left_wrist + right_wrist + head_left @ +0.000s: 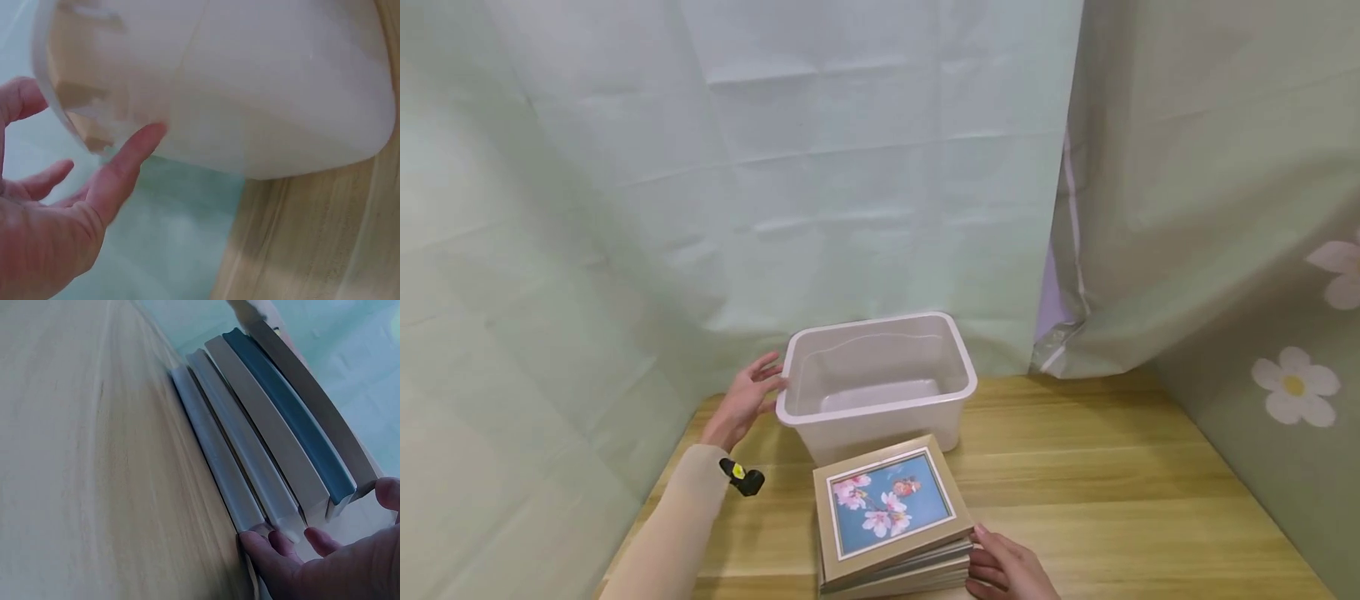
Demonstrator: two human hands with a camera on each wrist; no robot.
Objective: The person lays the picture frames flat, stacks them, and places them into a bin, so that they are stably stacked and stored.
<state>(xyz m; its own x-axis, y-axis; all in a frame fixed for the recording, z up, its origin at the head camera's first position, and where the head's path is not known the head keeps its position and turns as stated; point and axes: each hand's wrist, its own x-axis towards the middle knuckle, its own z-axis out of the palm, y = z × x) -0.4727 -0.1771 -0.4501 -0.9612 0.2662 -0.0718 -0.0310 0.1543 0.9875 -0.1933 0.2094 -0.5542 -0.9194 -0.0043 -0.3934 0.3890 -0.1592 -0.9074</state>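
A white plastic bin (pixel 880 408) stands upright on the wooden table. My left hand (pixel 751 400) is at the bin's left rim, fingers spread; in the left wrist view the thumb (pixel 134 153) lies against or very near the bin's side wall (pixel 250 94). In front of the bin is a stack of picture frames (pixel 898 575). The top picture frame (pixel 891 508), gold-edged with pink blossoms on blue, sits turned askew on the others. My right hand (pixel 1011 571) touches the stack's right side, its fingertips (pixel 265 550) at the lower frames and its thumb near the top frame's corner.
Pale green curtains (pixel 850 167) hang behind and on both sides of the table (pixel 1075 483). A darker flowered cloth (pixel 1285 383) is at the right. A black strap device (pixel 741 477) is on my left wrist.
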